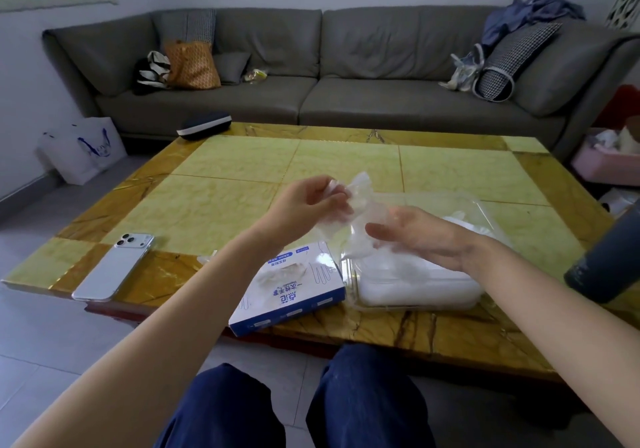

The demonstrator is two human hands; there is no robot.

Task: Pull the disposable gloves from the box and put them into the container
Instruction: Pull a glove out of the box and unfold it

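A white and blue glove box point(289, 290) lies flat near the table's front edge. To its right stands a clear plastic container point(415, 291) with a pile of thin clear gloves in it and its lid tipped back. My left hand point(308, 205) pinches the top of a clear disposable glove point(356, 215) above the box and container. My right hand point(419, 236) hovers over the container with its fingers curled on the glove's lower part.
A silver phone point(114, 267) lies at the front left of the yellow stone table point(242, 163). A dark case point(204, 126) sits at the far left edge. A dark bottle point(606, 260) stands at the right. A grey sofa point(346, 101) lies beyond.
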